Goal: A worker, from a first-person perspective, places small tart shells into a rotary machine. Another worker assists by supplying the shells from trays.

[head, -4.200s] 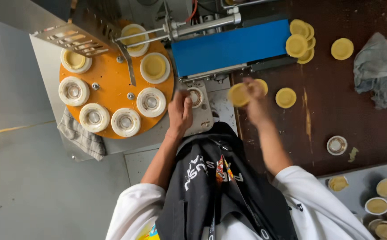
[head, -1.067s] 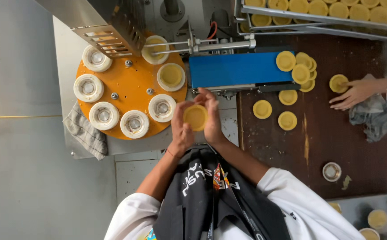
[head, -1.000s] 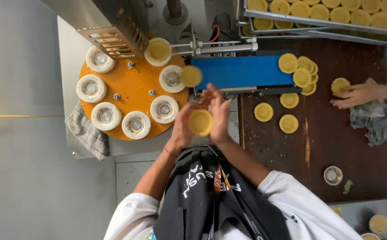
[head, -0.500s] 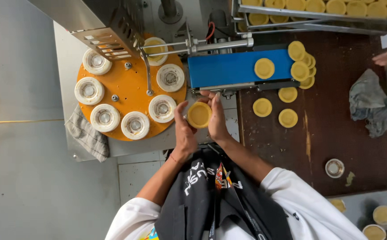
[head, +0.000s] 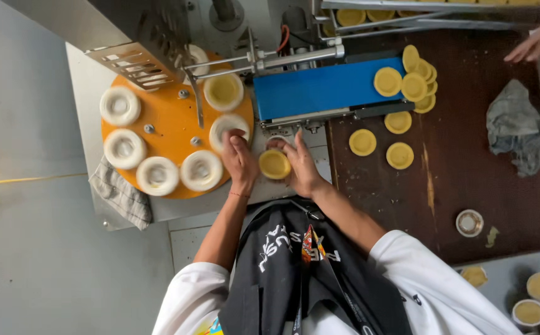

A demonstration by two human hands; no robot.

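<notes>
Both hands at frame centre pinch yellow tart shell; left hand, right hand; shell lowered since earlier; orange turntable rotated.

a small bakery workshop: orange rotary mould machine, blue conveyor, rows of tart shells

There is one view only, from a camera on the person's head. It looks almost straight down, so the person's own shoulders and apron fill the bottom edge. The orange round table lies at upper left, the blue belt at the top middle, the dark wooden table at right. Everything is seen from rather near, about an arm's reach.
</notes>
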